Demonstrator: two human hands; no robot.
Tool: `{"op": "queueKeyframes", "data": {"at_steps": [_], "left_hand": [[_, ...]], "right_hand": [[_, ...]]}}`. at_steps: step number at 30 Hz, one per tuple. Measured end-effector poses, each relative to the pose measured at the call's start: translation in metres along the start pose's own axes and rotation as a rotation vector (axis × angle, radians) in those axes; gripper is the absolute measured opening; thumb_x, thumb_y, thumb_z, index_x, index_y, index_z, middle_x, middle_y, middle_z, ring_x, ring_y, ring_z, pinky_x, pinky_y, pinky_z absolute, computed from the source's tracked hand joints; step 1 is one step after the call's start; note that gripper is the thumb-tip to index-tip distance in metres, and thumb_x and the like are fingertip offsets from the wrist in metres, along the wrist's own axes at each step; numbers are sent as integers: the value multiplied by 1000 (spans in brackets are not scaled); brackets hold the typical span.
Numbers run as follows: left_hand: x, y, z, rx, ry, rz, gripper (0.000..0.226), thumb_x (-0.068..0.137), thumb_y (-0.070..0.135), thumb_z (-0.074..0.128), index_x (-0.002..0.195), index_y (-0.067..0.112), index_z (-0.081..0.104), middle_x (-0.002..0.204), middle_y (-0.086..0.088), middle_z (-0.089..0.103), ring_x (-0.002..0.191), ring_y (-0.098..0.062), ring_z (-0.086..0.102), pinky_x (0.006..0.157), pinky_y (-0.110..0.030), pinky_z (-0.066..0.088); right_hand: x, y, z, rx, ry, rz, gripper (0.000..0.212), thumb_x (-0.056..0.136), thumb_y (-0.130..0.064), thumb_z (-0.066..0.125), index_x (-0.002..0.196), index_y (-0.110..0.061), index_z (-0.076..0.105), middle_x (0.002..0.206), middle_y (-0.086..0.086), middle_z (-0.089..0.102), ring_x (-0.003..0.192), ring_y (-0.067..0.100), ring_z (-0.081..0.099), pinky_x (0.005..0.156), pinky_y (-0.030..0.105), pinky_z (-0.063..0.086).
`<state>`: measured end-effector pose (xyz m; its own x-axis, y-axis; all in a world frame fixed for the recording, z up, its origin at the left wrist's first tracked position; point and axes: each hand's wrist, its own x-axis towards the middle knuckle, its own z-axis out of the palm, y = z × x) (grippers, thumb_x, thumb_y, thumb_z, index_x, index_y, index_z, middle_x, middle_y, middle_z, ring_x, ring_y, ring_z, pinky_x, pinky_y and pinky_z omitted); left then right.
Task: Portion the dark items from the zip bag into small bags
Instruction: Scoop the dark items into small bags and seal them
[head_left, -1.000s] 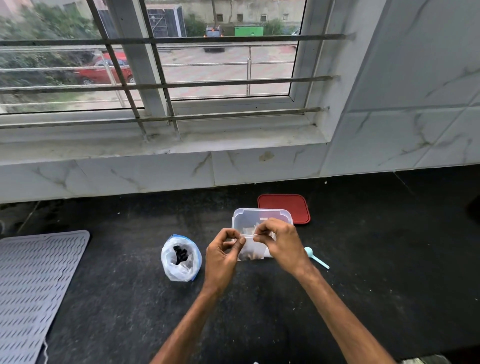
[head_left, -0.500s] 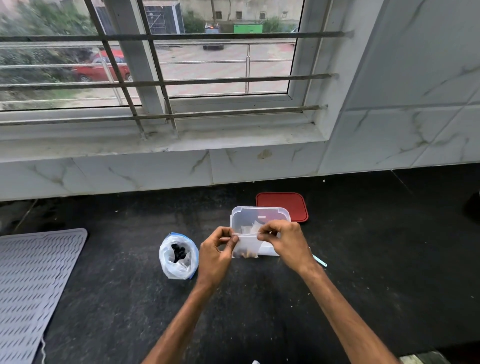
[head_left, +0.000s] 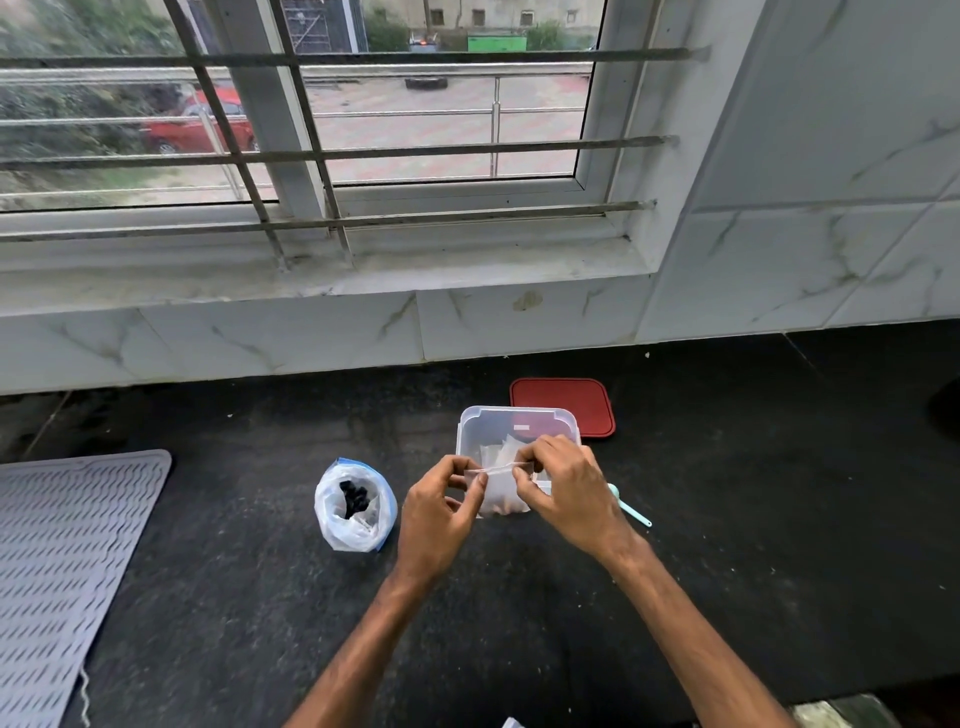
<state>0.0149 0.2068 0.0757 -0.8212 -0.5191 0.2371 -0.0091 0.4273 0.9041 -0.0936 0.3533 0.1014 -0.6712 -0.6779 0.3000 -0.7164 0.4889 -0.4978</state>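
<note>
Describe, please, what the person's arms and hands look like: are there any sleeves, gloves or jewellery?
The left hand and right hand are bare: no gloves, rings or watch show. The left forearm and right forearm are uncovered too, no sleeve in view.

Rt + near counter (head_left: 753, 545) bare; zip bag (head_left: 332, 512) lft, tub (head_left: 519, 414) + lid (head_left: 563, 397) behind.

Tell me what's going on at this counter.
A person pinches the top edge of a small bag with the left hand and right hand, in front of a clear tub. A few pieces sit at its bottom. Whether the top is being sealed or opened is unclear. The zip bag stands open to the left with dark items inside. A red lid lies behind the tub, and a scoop lies by the right hand.
</note>
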Motion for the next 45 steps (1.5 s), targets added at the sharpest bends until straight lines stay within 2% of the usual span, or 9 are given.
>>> {"op": "queueKeyframes", "data": {"at_steps": [6,11,19,24,32,35,37,40,45], "left_hand": [[-3,-10,1,198,-57,58,17,96,33,55,107,20,56,100,7,67,82,-4,66,64,-26,58],[-3,-11,4,188,-79,78,22,96,48,47,101,27,53,95,11,65,82,-6,67,65,-33,59],[2,-4,1,36,5,26,11,85,29,74,86,23,65,87,14,65,77,-9,67,59,-25,56],[7,-15,-4,-43,55,-85,15,78,19,81,75,21,66,79,10,66,71,-10,63,56,-26,52],[1,-32,2,-24,-43,-182,14,76,23,82,74,23,69,75,12,70,64,-4,60,58,-22,51],[-1,-42,0,28,-124,-227,10,76,28,83,77,24,74,77,12,72,68,-3,64,63,-26,55],[-3,-51,1,103,-138,-241,8,76,32,82,79,28,76,80,16,72,72,-1,66,67,-30,56],[-4,-60,7,187,-119,-264,6,77,37,79,79,35,74,79,21,70,73,0,65,68,-36,57],[-2,-59,14,277,-100,-245,7,80,37,76,81,35,70,80,20,68,72,0,63,67,-35,56]], "right_hand": [[-1,0,-1,-16,-62,-68,20,86,-37,64,105,-30,61,105,-19,63,100,4,54,87,30,41],[1,-5,3,-59,-35,-128,9,84,-31,66,92,-27,64,95,-17,66,96,7,57,85,33,44],[6,-8,8,-88,-29,-111,13,84,-35,53,87,-25,61,87,-14,64,85,7,56,82,34,44],[3,4,12,-25,-38,-64,8,86,-33,70,88,-29,63,90,-18,65,86,2,54,80,28,39],[-9,13,18,-21,-22,163,16,72,-24,81,68,-28,66,74,-17,67,74,0,51,73,28,33],[-16,22,27,57,-141,288,11,77,-35,79,82,-27,72,82,-13,70,80,3,60,76,27,47],[-23,26,33,65,-198,287,9,81,-29,76,89,-25,73,87,-10,72,83,7,65,78,33,55],[-27,27,38,45,-193,305,12,86,-18,68,96,-23,73,93,-7,75,90,12,69,81,33,55],[-24,26,43,-214,-220,262,15,84,-8,62,89,-22,63,86,-2,69,81,22,67,66,37,55]]}}
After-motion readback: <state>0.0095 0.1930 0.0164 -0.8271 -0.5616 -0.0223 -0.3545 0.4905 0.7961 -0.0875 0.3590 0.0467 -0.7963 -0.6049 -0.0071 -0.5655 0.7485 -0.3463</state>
